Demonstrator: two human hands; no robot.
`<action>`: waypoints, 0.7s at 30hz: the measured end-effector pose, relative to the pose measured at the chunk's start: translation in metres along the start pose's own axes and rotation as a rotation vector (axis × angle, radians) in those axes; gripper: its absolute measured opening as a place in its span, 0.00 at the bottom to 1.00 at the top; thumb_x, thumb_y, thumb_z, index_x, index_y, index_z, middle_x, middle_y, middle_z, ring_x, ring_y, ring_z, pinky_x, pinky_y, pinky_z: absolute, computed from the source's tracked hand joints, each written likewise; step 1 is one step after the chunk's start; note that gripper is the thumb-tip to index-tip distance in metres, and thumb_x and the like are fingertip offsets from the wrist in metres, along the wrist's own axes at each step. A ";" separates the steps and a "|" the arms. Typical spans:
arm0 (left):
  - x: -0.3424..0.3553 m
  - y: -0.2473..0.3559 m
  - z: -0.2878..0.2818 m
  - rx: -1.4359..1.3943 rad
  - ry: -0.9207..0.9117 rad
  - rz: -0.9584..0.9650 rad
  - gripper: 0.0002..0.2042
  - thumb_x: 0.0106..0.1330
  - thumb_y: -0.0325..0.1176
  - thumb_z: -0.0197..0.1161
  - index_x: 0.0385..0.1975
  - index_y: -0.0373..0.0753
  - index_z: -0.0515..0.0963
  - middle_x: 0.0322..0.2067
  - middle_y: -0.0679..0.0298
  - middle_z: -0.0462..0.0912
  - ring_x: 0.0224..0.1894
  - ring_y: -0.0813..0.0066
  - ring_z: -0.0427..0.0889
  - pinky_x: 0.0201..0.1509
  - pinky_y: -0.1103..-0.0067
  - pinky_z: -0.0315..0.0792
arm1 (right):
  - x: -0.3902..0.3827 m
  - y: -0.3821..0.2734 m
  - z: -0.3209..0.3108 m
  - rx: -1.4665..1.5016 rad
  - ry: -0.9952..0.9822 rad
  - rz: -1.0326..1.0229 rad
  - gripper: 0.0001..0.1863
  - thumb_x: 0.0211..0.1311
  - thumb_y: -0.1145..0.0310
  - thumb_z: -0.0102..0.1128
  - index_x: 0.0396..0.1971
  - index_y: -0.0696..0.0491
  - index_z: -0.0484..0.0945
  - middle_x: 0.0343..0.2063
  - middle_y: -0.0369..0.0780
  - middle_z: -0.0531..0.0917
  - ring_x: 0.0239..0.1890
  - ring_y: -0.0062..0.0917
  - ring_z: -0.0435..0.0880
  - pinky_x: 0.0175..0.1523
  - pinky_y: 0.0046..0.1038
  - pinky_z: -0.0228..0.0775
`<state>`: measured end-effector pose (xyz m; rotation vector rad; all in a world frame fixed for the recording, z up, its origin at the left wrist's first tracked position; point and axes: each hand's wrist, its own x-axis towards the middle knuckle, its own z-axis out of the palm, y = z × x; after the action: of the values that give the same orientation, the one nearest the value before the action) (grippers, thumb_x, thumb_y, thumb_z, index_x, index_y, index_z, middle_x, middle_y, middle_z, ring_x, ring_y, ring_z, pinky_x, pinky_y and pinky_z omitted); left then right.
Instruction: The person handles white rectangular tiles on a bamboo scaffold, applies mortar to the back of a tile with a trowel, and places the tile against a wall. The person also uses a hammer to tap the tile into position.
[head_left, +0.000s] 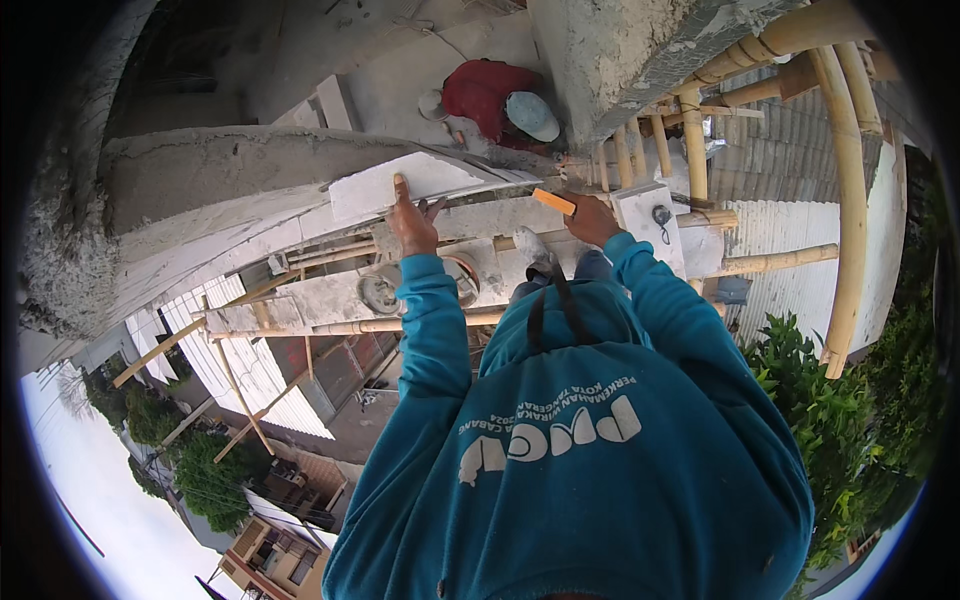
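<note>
My left hand (412,222) grips the near edge of a pale lightweight block (405,186), thumb on its upper face and fingers curled along its side. The block lies on the top of the wall, its right end tapering to a slant. To the right, my right hand (594,220) is closed round a flat, bar-shaped orange thing (554,201). Its orange end points left toward the block, a short way apart from it. Whether a thin blade or other part joins the orange piece cannot be made out.
Below my hands runs a narrow scaffold plank (290,305) carrying round buckets (380,291). Another white block (650,215) with a small dark tape-measure-like item (661,215) sits right. Bamboo poles (840,200) and a concrete column (600,60) stand right. A person in red (490,95) crouches beyond the wall.
</note>
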<state>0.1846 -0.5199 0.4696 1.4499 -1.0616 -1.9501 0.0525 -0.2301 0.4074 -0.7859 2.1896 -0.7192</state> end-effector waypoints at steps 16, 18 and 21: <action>-0.006 0.002 0.006 -0.006 0.058 -0.011 0.40 0.63 0.53 0.65 0.66 0.31 0.58 0.65 0.48 0.56 0.66 0.39 0.57 0.54 0.50 0.78 | -0.007 -0.009 0.002 0.008 -0.014 0.065 0.27 0.56 0.65 0.61 0.59 0.52 0.74 0.42 0.54 0.83 0.46 0.49 0.81 0.53 0.44 0.74; -0.010 0.003 -0.002 -0.005 0.026 -0.038 0.44 0.63 0.55 0.64 0.69 0.32 0.53 0.68 0.46 0.51 0.70 0.38 0.52 0.56 0.51 0.77 | -0.008 -0.008 0.001 0.006 -0.025 0.050 0.27 0.57 0.65 0.61 0.59 0.52 0.73 0.43 0.54 0.82 0.46 0.49 0.81 0.54 0.44 0.73; -0.027 0.007 -0.003 0.005 -0.067 -0.007 0.49 0.61 0.60 0.63 0.72 0.35 0.47 0.71 0.47 0.48 0.71 0.39 0.52 0.57 0.52 0.75 | 0.000 0.002 0.000 -0.022 -0.027 0.035 0.27 0.58 0.65 0.59 0.59 0.52 0.73 0.44 0.54 0.82 0.47 0.49 0.81 0.54 0.44 0.73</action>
<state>0.1958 -0.5047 0.4900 1.4017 -1.0923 -2.0145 0.0516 -0.2284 0.4060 -0.7622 2.1856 -0.6642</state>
